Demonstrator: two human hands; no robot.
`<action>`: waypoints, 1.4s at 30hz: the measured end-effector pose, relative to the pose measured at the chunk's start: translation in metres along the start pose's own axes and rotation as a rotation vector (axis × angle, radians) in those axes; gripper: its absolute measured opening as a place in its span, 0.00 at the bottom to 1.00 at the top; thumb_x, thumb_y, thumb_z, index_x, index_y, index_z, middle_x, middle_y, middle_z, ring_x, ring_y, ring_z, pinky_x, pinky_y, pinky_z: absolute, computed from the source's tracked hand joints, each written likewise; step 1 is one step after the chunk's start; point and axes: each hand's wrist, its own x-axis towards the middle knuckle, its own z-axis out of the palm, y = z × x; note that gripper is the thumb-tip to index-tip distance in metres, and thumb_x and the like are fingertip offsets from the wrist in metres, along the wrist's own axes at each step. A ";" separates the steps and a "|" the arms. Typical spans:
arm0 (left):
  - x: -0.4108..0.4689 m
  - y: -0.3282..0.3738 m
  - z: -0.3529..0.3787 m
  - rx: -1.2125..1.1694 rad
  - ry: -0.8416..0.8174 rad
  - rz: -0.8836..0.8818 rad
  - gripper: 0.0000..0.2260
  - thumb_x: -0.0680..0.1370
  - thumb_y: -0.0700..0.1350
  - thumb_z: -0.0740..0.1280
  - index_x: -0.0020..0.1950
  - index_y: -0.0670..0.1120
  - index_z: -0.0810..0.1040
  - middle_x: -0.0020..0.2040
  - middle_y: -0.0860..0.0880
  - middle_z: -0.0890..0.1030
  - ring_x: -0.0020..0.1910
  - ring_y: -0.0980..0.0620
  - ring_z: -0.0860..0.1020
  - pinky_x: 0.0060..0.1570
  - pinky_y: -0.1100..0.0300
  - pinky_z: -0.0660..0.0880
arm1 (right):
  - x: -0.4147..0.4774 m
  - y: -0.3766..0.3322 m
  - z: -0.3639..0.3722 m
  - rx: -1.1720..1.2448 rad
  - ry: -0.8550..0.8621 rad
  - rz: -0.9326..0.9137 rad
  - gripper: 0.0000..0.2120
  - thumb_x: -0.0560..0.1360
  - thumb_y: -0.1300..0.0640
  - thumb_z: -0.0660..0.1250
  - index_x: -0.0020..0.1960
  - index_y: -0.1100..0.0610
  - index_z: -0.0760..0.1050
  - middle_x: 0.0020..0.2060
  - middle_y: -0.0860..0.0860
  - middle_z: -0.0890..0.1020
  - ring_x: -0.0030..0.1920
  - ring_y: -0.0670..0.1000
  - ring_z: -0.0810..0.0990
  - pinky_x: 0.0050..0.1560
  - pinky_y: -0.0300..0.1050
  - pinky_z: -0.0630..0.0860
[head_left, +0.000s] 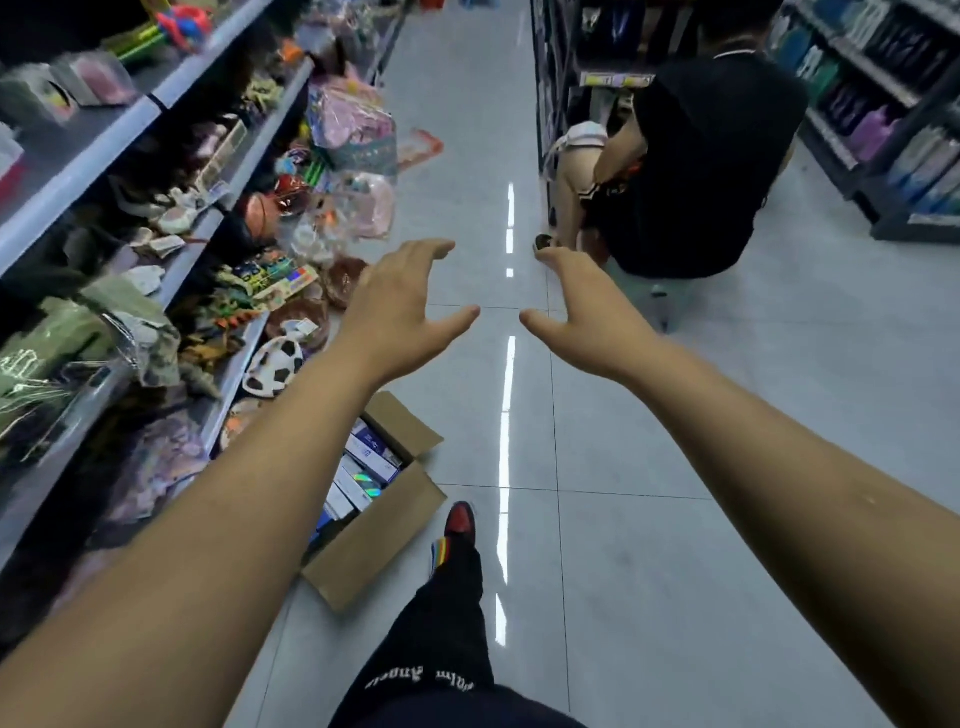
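Note:
Both my arms stretch forward over a shop aisle. My left hand (400, 306) hangs in the air with fingers relaxed and thumb spread, holding nothing. My right hand (587, 306) mirrors it a short gap to the right, also relaxed and holding nothing. The thumbs point toward each other without touching. Below my left forearm an open cardboard box (374, 545) stands on the tiled floor, filled with several small packaged boxes.
Toy shelves (171, 249) packed with bagged toys line the left. A person in black (696, 171) crouches ahead on the right by a dark shelf unit (550, 104). More shelving (893, 114) stands far right. My leg and red shoe (460, 519) step beside the box.

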 end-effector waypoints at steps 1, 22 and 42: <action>0.021 -0.008 0.006 -0.006 0.007 -0.001 0.31 0.77 0.61 0.69 0.76 0.49 0.67 0.71 0.50 0.74 0.69 0.47 0.73 0.70 0.45 0.68 | 0.020 0.009 0.003 0.007 -0.010 0.007 0.34 0.79 0.49 0.69 0.79 0.55 0.60 0.76 0.54 0.67 0.76 0.54 0.66 0.73 0.47 0.65; 0.561 -0.173 0.141 -0.027 -0.140 -0.031 0.31 0.76 0.59 0.70 0.75 0.48 0.69 0.72 0.48 0.72 0.70 0.45 0.72 0.71 0.43 0.67 | 0.557 0.209 -0.008 0.026 -0.087 0.109 0.35 0.78 0.47 0.69 0.79 0.55 0.60 0.75 0.56 0.68 0.74 0.56 0.67 0.73 0.53 0.67; 1.026 -0.424 0.219 0.082 -0.137 -0.247 0.33 0.75 0.60 0.70 0.75 0.47 0.68 0.72 0.45 0.72 0.70 0.41 0.71 0.70 0.43 0.67 | 1.126 0.324 0.027 0.005 -0.257 0.020 0.33 0.79 0.47 0.68 0.79 0.55 0.60 0.75 0.56 0.68 0.72 0.58 0.69 0.73 0.54 0.67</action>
